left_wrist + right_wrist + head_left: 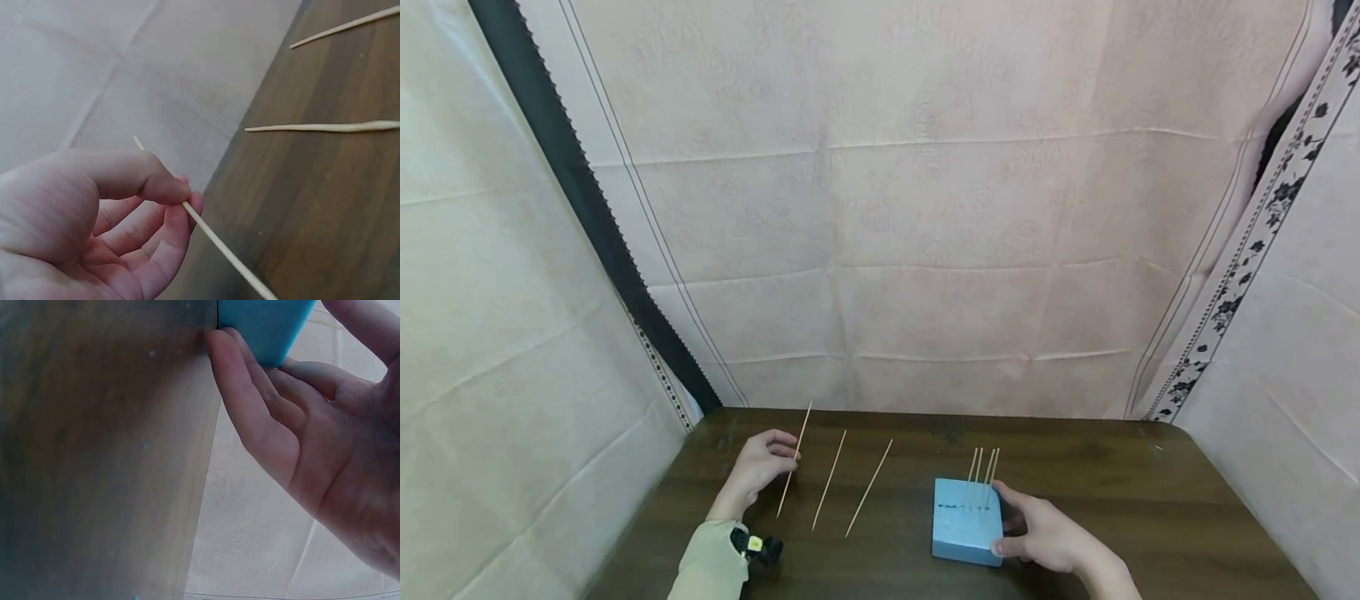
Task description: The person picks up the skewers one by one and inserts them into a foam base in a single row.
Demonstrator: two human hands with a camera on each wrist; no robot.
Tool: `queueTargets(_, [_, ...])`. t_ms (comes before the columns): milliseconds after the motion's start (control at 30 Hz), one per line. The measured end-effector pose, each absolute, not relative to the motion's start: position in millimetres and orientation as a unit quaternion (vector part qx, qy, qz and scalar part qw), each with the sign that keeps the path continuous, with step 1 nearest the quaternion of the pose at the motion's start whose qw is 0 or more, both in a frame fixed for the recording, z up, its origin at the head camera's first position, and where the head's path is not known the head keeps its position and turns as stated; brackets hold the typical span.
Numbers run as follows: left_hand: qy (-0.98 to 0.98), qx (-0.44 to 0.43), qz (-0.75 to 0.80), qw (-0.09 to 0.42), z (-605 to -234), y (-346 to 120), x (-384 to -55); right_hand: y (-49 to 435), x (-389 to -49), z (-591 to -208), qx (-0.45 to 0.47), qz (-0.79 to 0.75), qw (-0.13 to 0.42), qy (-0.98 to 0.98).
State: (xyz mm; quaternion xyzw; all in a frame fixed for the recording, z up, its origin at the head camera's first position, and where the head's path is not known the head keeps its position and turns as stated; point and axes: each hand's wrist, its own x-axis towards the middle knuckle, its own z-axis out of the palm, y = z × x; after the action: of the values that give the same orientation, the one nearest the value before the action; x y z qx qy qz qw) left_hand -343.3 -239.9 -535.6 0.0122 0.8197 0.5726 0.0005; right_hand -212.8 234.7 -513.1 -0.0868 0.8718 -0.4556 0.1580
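Observation:
My left hand (764, 463) pinches a thin wooden skewer (805, 423) between thumb and fingertips. In the left wrist view the skewer (232, 259) slants past the thumb tip of that hand (119, 212). Two more skewers, a nearer one (829, 482) and one farther right (869, 487), lie on the table to its right. A light blue block (962, 533) holds several upright skewers (976, 465) near its back right. My right hand (1047, 532) grips the block's right side, thumb at the near corner and fingers toward the back. The right wrist view shows its fingers against the blue block (262, 331).
The dark wooden table (1090, 467) ends at a pale cloth (925, 317) hanging behind it. More cloth hangs at the left (512, 375) and right sides. A black device (758, 546) is strapped to the left wrist.

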Motion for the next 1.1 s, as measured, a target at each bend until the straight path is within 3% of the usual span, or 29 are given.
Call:
queueTargets(333, [0.768, 0.020, 0.640, 0.021, -525.3, -237.5, -343.7, 236.0, -214.6, -514.0, -0.088, -0.459, 0.167, 0.868])
queueTargets(1100, [0.695, 0.020, 0.719, -0.002, -522.5, -210.0, -327.5, 233.5, -212.9, -511.2, -0.083, -0.455, 0.164, 0.871])
